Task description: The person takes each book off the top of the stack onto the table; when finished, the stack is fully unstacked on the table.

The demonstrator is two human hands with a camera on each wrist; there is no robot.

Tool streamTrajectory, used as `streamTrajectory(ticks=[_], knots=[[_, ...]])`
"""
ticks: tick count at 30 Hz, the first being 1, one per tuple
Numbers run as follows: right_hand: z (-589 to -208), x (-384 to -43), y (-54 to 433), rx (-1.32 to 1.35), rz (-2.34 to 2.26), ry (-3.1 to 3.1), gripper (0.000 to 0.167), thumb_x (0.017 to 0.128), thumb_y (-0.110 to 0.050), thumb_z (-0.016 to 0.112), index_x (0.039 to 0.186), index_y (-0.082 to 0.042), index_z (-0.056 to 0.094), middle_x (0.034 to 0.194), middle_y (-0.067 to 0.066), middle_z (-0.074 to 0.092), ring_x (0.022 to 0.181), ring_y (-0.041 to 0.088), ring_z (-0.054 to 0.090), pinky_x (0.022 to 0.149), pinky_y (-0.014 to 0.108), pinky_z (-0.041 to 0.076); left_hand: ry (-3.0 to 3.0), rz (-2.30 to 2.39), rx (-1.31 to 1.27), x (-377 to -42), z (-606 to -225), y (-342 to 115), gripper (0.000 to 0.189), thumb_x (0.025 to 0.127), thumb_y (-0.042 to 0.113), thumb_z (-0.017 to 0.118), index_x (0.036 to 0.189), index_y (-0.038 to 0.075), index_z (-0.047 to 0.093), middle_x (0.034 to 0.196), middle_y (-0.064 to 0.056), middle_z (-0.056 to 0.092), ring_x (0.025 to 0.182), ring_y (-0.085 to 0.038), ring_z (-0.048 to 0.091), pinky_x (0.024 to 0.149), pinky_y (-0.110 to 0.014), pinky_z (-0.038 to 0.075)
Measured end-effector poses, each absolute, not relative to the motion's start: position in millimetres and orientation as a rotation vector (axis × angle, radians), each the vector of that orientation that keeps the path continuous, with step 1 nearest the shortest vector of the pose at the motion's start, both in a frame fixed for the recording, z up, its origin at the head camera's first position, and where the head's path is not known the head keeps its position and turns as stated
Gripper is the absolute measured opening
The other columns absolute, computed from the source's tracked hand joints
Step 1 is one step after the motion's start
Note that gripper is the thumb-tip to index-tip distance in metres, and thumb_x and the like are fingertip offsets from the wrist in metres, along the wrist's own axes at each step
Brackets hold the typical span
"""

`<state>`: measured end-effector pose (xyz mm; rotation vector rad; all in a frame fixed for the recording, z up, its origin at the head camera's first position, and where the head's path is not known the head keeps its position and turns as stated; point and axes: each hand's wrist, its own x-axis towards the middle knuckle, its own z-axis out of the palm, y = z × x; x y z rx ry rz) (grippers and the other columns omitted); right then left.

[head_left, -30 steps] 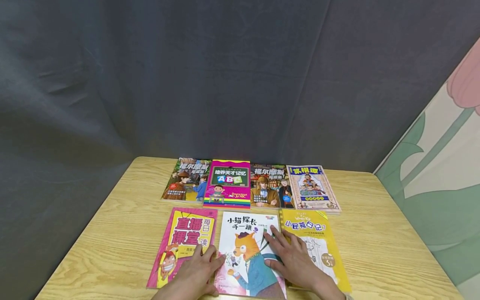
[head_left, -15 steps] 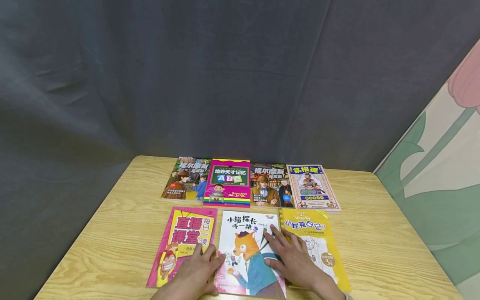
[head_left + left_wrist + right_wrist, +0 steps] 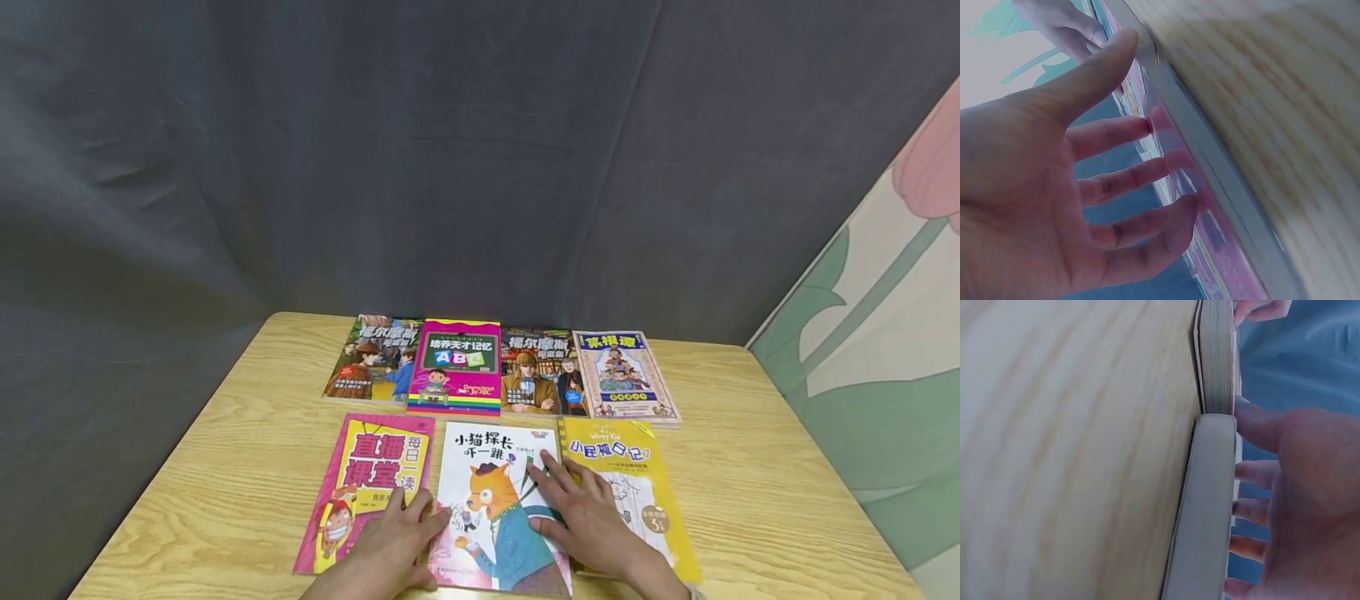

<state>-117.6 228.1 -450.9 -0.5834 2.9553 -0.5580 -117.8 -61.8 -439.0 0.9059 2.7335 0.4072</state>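
In the head view a pink book (image 3: 318,542), a white book with an orange fox on its cover (image 3: 510,542) and a yellow book (image 3: 671,533) lie side by side in the near row. My left hand (image 3: 390,542) rests on the pink book with fingers spread, its thumb reaching the fox book's left edge. Over the fox book and the yellow book lies my right hand (image 3: 588,517), thumb on the fox cover. The left wrist view shows the left fingertips on the pink cover (image 3: 1210,219). Relaxed fingers of the right hand (image 3: 1310,487) touch the cover in the right wrist view.
Behind stands a row of flat books: a detective book (image 3: 371,358), a magenta ABC book (image 3: 457,400), another detective book (image 3: 540,375) and a white-and-blue book (image 3: 626,375). They lie on a wooden table (image 3: 780,500), with a dark curtain (image 3: 450,167) behind.
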Motion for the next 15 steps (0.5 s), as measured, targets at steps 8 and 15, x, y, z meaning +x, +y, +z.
streamTrajectory(ticks=[8, 15], knots=[[-454.6, -117.6, 228.2, -0.571, -0.584, 2.939, 0.063, 0.095, -0.048, 0.053, 0.147, -0.015, 0.042, 0.155, 0.014, 0.029, 0.135, 0.044, 0.029, 0.097, 0.071, 0.025, 2.72, 0.443, 0.911, -118.2, -442.2, -62.0, 0.071, 0.069, 0.042, 0.083, 0.131, 0.017, 0.06, 0.117, -0.002, 0.048, 0.1, -0.026, 0.041, 0.052, -0.028, 0.042], [-455.4, -116.9, 228.2, -0.575, -0.592, 2.944, 0.062, 0.095, -0.048, 0.053, 0.146, -0.015, 0.043, 0.155, 0.014, 0.03, 0.135, 0.044, 0.03, 0.097, 0.071, 0.025, 2.705, 0.443, 0.897, -118.6, -443.1, -61.8, 0.071, 0.069, 0.043, 0.082, 0.131, 0.017, 0.06, 0.118, -0.002, 0.048, 0.102, -0.028, 0.042, 0.054, -0.032, 0.045]])
